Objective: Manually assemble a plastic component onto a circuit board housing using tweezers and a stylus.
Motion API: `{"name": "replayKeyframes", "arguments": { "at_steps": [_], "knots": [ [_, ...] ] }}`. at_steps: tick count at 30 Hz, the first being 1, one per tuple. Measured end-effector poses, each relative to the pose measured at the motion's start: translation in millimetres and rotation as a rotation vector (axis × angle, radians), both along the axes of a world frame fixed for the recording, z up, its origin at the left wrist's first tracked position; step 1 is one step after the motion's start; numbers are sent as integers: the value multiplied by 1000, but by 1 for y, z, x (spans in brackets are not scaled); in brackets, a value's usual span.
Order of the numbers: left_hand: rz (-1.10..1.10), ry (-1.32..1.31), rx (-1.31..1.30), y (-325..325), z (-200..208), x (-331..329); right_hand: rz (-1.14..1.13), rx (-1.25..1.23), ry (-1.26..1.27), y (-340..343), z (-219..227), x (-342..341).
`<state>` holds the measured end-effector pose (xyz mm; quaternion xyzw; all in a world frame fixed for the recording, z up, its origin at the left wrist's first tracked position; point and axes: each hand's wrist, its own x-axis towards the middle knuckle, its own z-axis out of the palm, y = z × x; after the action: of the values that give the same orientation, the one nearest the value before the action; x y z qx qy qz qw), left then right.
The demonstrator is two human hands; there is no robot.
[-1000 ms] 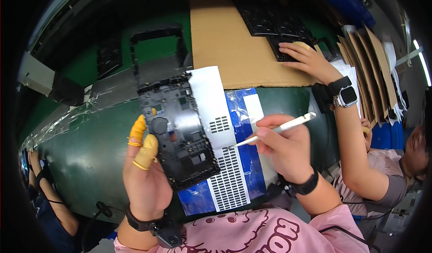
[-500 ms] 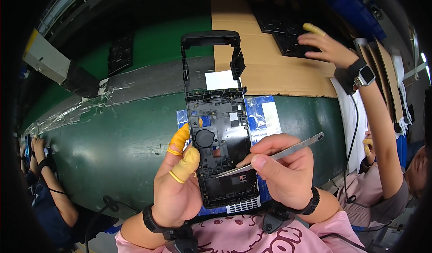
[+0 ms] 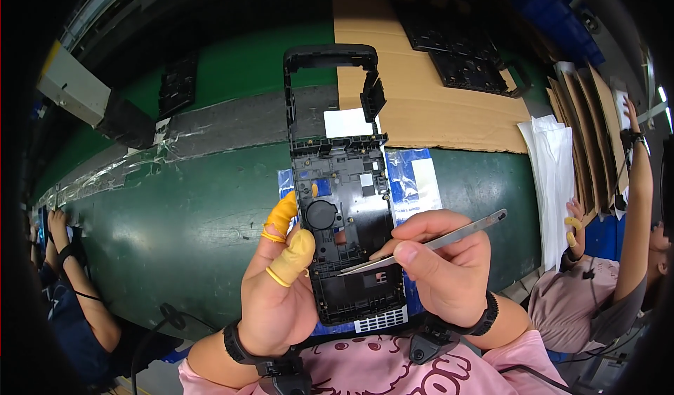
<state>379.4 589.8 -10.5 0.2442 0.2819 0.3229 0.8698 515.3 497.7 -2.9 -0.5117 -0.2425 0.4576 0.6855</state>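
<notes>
Left hand (image 3: pixel 284 300), two digits in yellow finger cots (image 3: pixel 291 260), grips the left edge of a black plastic frame (image 3: pixel 361 233) above the green desk (image 3: pixel 175 219) in the head view, while the right hand (image 3: pixel 449 275) pinches metal tweezers (image 3: pixel 460 235), their tips over the frame's lower half; whether they touch it is unclear.

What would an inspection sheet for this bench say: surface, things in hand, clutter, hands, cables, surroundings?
Surface: dark green bench, cardboard laid on its far part.
Things in hand: black plastic frame; metal tweezers, tips over its lower part.
Clutter: black parts on the cardboard; white sheets at right.
Hands: left hand grips the frame; right hand holds the tweezers.
Cables: black cable across the pink shirt.
Surroundings: co-workers at both sides.
</notes>
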Motion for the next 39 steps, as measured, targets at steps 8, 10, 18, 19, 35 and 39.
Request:
{"name": "replayKeyframes", "arguments": {
  "at_steps": [8, 10, 18, 19, 35, 39],
  "knots": [
    [2, -15, -2, 0, 1, 0, -15, -21, -36, 2, 0, -2],
    [5, -12, -7, 0, 1, -1, 0, -26, -30, 2, 0, -1],
    [6, -80, -79, 1, 3, 3, 0, -3, -35, 0, -3, -1],
    [4, -80, -80, 0, 3, 2, 2, 17, -33, -1, -3, -1],
    [340, 40, 320, 16, 7, -8, -158, -184, -134, -6, -35, 38],
    [319, 25, 229, 24, -1, -6, -151, -197, -124, -7, -42, 41]
  ]
}}
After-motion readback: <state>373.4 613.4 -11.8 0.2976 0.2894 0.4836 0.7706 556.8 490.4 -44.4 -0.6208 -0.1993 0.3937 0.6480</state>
